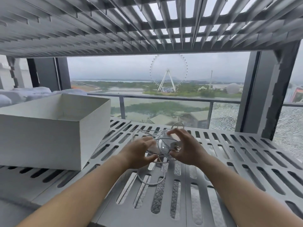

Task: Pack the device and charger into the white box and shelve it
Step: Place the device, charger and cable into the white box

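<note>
Okay, so you're at the gather-it-up step. Both hands are on the tangle of white cable (161, 145), which lies on the slotted shelf (229, 153) just right of the box (49, 133).

Your left hand (141, 151) has fingers and thumb curled round the box-side loops, so that one's clamped on cable. Your right hand (185, 149) is clawed over the side away from the box, index arched on top and thumb underneath. It's blurry, so I can't tell if it's actually pinching anything or just cupping.

The white block in the middle of the tangle is the charger (170, 136), I'd guess. I can't pick the device out of the mess.

How I'd do it:
- Get your fingers under the hard bits, not just the wire, or they'll swing when you lift.
- One loop trails toward you, off the box's front-right corner. Tuck it in first.
- Lift straight up, since those shelf slots look like they could snag a loop or a plug.
- It's only a short hop left over the box's right wall.

The box has an open top and there's no lid in view. Only its inner walls show from here and the floor is hidden, so I can't say if anything's in it. Nothing pokes above the rim.
</note>
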`<move>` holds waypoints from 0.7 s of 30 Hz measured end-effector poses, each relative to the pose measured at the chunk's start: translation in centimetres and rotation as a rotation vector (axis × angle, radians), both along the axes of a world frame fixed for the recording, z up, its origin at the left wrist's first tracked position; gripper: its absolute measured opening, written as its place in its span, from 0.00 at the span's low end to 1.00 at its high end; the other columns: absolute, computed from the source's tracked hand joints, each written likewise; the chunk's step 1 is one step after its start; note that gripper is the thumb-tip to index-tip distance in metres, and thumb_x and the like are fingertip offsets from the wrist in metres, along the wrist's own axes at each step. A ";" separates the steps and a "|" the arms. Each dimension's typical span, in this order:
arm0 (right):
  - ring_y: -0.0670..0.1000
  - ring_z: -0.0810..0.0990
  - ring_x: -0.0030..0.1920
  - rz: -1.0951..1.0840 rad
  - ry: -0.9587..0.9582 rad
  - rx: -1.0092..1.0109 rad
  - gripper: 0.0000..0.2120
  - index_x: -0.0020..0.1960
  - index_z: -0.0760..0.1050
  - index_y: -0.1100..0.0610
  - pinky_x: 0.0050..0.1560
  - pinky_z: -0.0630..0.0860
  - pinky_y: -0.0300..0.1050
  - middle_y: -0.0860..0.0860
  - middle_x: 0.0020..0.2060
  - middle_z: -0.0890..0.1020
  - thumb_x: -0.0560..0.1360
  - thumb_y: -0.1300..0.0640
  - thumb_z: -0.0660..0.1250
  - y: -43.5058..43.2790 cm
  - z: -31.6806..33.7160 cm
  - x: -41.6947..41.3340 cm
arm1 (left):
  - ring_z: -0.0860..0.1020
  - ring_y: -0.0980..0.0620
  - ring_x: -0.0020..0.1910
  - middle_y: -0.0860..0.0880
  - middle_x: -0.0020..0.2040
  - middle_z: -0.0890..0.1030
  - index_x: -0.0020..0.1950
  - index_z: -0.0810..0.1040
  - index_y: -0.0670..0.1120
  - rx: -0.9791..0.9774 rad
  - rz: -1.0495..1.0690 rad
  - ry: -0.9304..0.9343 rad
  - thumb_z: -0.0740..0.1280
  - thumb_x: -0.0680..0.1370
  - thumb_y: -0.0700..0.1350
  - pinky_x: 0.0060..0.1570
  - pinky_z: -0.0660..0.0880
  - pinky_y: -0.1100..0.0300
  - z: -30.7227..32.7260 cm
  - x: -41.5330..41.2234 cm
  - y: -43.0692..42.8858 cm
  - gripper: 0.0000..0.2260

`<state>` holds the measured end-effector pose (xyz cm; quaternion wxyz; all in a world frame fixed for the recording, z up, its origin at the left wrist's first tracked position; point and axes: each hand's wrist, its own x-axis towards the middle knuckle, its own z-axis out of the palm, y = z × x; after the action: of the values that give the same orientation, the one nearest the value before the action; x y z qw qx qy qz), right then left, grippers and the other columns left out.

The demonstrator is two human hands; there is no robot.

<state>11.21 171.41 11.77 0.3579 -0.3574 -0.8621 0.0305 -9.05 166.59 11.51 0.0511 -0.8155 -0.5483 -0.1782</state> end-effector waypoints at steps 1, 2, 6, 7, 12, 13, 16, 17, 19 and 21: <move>0.50 0.73 0.50 -0.001 -0.017 -0.008 0.26 0.59 0.69 0.53 0.46 0.68 0.38 0.54 0.56 0.74 0.64 0.58 0.73 0.0 0.0 0.0 | 0.72 0.50 0.63 0.50 0.65 0.72 0.66 0.69 0.45 -0.026 0.002 0.031 0.63 0.76 0.54 0.62 0.71 0.55 0.2 0.4 0.2 0.22; 0.50 0.73 0.50 -0.004 -0.036 -0.011 0.27 0.59 0.68 0.54 0.46 0.67 0.37 0.54 0.56 0.73 0.63 0.56 0.73 0.1 0.1 0.1 | 0.73 0.49 0.60 0.49 0.62 0.73 0.64 0.70 0.44 -0.058 0.012 0.038 0.62 0.76 0.52 0.60 0.72 0.56 0.3 0.7 0.4 0.19; 0.49 0.73 0.49 0.001 -0.068 -0.090 0.31 0.59 0.63 0.53 0.46 0.69 0.40 0.50 0.56 0.71 0.64 0.40 0.71 -0.1 0.1 -0.4 | 0.75 0.49 0.53 0.48 0.56 0.74 0.62 0.70 0.46 -0.039 0.068 0.056 0.62 0.76 0.50 0.54 0.74 0.56 0.1 0.9 0.3 0.16; 0.49 0.73 0.49 0.001 -0.072 -0.110 0.32 0.58 0.62 0.54 0.47 0.70 0.41 0.50 0.56 0.71 0.64 0.37 0.69 -0.2 0.0 -0.5 | 0.75 0.50 0.53 0.48 0.56 0.74 0.62 0.71 0.47 -0.004 0.093 0.077 0.62 0.76 0.51 0.53 0.75 0.55 0.0 0.7 0.2 0.16; 0.48 0.72 0.50 0.015 -0.121 -0.101 0.33 0.63 0.63 0.55 0.49 0.72 0.43 0.53 0.60 0.71 0.66 0.41 0.71 -0.5 -0.4 -1.1 | 0.76 0.49 0.52 0.48 0.55 0.75 0.60 0.74 0.49 0.067 0.203 0.070 0.68 0.72 0.55 0.51 0.75 0.57 0.6 -0.4 -1.0 0.19; 0.49 0.73 0.51 0.034 -0.126 -0.093 0.33 0.64 0.63 0.56 0.52 0.73 0.44 0.53 0.60 0.71 0.66 0.44 0.72 -0.6 -0.4 -1.3 | 0.76 0.49 0.52 0.48 0.55 0.75 0.60 0.74 0.49 0.076 0.218 0.068 0.69 0.71 0.55 0.51 0.74 0.57 0.9 -0.7 -1.2 0.20; 0.52 0.73 0.57 0.069 -0.130 -0.063 0.32 0.67 0.64 0.57 0.58 0.73 0.46 0.53 0.61 0.70 0.69 0.48 0.71 -1.1 -0.4 -1.9 | 0.77 0.49 0.52 0.49 0.56 0.75 0.59 0.75 0.49 0.092 0.261 0.075 0.70 0.71 0.54 0.52 0.75 0.55 1.6 -1.3 -2.0 0.20; 0.53 0.73 0.58 0.067 -0.134 -0.054 0.32 0.68 0.64 0.56 0.58 0.74 0.47 0.53 0.62 0.70 0.69 0.48 0.71 -1.2 -0.3 -2.1 | 0.77 0.49 0.52 0.49 0.56 0.75 0.60 0.74 0.49 0.101 0.275 0.083 0.70 0.71 0.54 0.53 0.75 0.55 1.7 -1.4 -2.3 0.20; 0.52 0.72 0.59 0.039 -0.157 -0.043 0.30 0.68 0.63 0.55 0.58 0.74 0.48 0.52 0.63 0.69 0.70 0.50 0.70 -1.4 -0.3 -2.2 | 0.77 0.49 0.53 0.49 0.57 0.75 0.60 0.74 0.48 0.136 0.302 0.092 0.69 0.72 0.52 0.53 0.76 0.55 1.7 -1.8 -2.8 0.19; 0.53 0.72 0.60 -0.004 -0.188 -0.046 0.29 0.69 0.62 0.54 0.57 0.75 0.50 0.52 0.65 0.68 0.71 0.52 0.68 -1.4 -0.2 -2.1 | 0.76 0.48 0.52 0.48 0.56 0.76 0.60 0.75 0.47 0.181 0.348 0.066 0.69 0.73 0.51 0.52 0.76 0.56 1.8 -2.5 -3.4 0.17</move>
<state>9.13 170.04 11.54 0.2674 -0.3685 -0.8902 0.0157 -11.54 163.22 13.28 0.1719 -0.7058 -0.6610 -0.1884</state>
